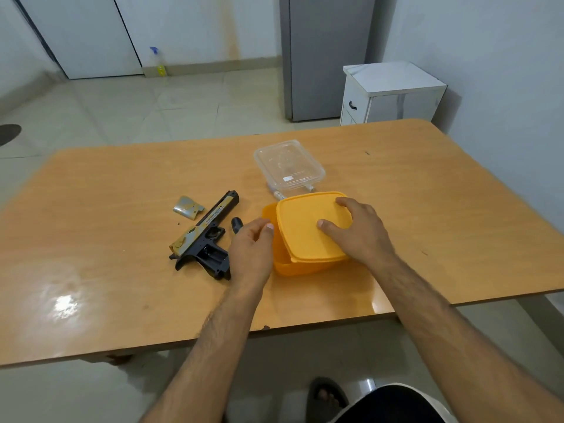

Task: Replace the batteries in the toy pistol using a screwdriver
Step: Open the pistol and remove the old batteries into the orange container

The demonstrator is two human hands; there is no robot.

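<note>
The toy pistol [205,236] lies on its side on the wooden table [106,193], its grip compartment uncovered. The removed cover piece [187,207] rests just left of the barrel. A black screwdriver handle [236,224] pokes out behind my left hand [251,248], which holds the left side of an orange box [282,261]. My right hand [357,230] grips the orange lid [308,227], which sits askew on the box. The inside of the box is hidden.
An upturned clear plastic container [288,164] sits behind the orange box, with a couple of batteries [279,194] at its near edge. A white bedside cabinet [390,93] and a grey cupboard [326,53] stand beyond the table's far edge.
</note>
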